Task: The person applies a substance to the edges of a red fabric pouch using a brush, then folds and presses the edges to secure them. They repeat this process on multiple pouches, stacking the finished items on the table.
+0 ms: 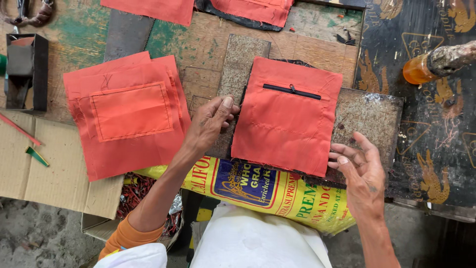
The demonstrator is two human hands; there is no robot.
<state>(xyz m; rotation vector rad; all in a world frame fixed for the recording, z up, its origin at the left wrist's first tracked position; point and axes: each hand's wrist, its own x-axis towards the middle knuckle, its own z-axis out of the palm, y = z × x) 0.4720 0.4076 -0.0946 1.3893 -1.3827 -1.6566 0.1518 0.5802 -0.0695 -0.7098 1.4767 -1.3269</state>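
Lying between both fingers [225,106]: zippered orange panel [286,119]

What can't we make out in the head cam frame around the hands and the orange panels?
Head view:
- Underside of the zippered orange panel: hidden by the cloth itself.
- Left hand fingertips: tucked at the panel's left edge, grip unclear.
- Right hand: touching the panel's right edge or just beside it, cannot tell.
- Pocket panel stack: layer count unclear.
- Top orange pieces: cut off by the frame edge.
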